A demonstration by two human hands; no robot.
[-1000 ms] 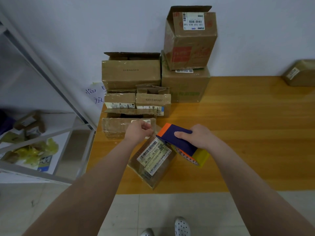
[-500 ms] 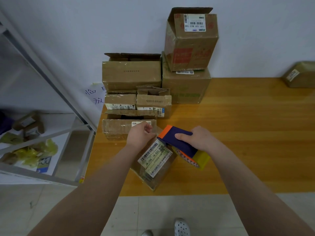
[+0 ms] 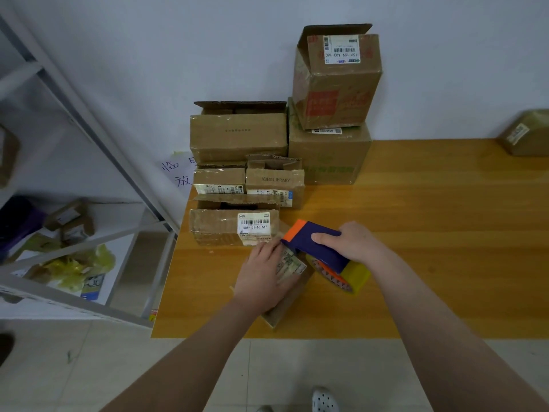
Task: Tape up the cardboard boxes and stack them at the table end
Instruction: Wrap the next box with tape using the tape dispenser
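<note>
Now our left hand [image 3: 264, 278], a curled fist above the small box [image 3: 283, 307] a second ago, comes down flat across the box's top, fingers straight over the shipping label [image 3: 292, 264], pressing. That pins the box near the table's [image 3: 445, 233] front edge, just in front of the stacked boxes [image 3: 237, 138] at the table end, so we judge a strip is being smoothed or is about to be drawn; the tape itself is too clear to make out from here. Just to the right, the purple-and-orange tape dispenser [image 3: 315, 245] stays at the box's far end, its yellowish roll [image 3: 355, 278] hanging beside the box. Our right hand [image 3: 353, 245] grips it, fingers wrapped over the top.
</note>
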